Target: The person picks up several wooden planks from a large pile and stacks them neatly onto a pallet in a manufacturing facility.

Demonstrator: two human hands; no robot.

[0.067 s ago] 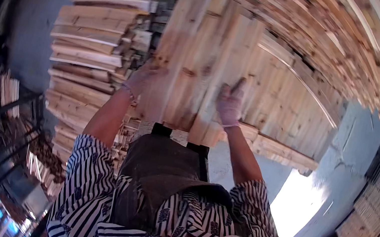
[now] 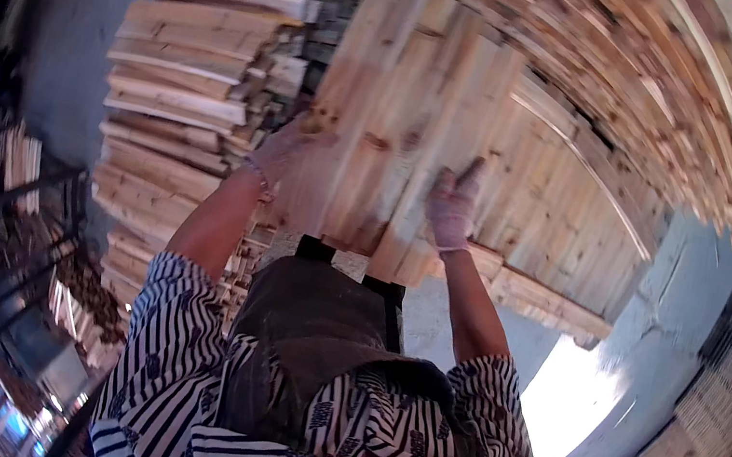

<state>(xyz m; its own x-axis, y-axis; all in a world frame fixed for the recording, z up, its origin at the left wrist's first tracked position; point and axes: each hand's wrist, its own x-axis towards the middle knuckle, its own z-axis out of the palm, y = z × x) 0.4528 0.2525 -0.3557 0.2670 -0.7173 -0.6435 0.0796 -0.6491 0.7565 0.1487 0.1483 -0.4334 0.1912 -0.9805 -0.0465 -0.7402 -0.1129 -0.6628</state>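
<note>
My left hand (image 2: 286, 156), in a thin pale glove, lies at the left edge of a row of wooden boards (image 2: 386, 115). Its fingers stretch over the leftmost board, beside some dark knots. In a similar glove, my right hand (image 2: 452, 210) rests farther right, on the board near the row's right side. Its thumb and fingers are apart, with darkened tips; whether they bear on the board's edge is hard to tell. The boards lie side by side, lengthwise away from me, and their near ends are uneven. Dark supports (image 2: 315, 249) show beneath those ends.
More boards (image 2: 541, 181) lie side by side to the right. Stacked planks (image 2: 175, 87) line the left, and a large timber pile (image 2: 667, 76) rises at the back right. Bundled wood (image 2: 715, 417) stands at the far right, dark metal bars (image 2: 3, 233) at the left.
The whole view has shifted slightly, so the scene sits a little farther right. Both hands keep about the same places on the boards.
</note>
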